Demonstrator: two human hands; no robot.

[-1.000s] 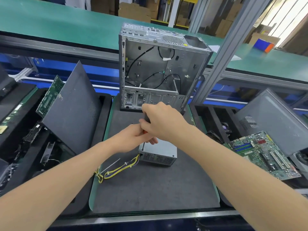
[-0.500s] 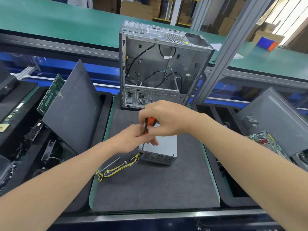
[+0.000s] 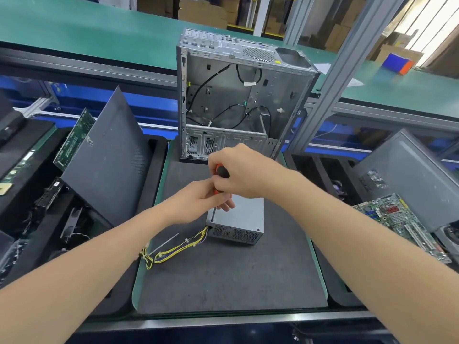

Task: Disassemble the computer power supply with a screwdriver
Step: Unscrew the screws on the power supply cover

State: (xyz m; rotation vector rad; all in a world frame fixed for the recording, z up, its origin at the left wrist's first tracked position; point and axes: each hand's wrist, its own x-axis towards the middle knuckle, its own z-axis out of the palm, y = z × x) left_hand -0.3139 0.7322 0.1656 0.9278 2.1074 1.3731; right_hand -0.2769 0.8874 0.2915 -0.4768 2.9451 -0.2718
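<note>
Right hand [image 3: 246, 175] grips screwdriver [image 3: 220, 173] | left hand [image 3: 198, 202] pinches shaft [image 3: 213, 214] (hidden 0.5 s ago) | tip [image 3: 211, 220] on power supply [image 3: 246, 216]

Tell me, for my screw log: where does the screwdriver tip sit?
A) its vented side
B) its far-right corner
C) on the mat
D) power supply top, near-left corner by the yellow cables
D: the screwdriver shaft ends on the power supply top, at the corner just above where the yellow cables exit.
</note>
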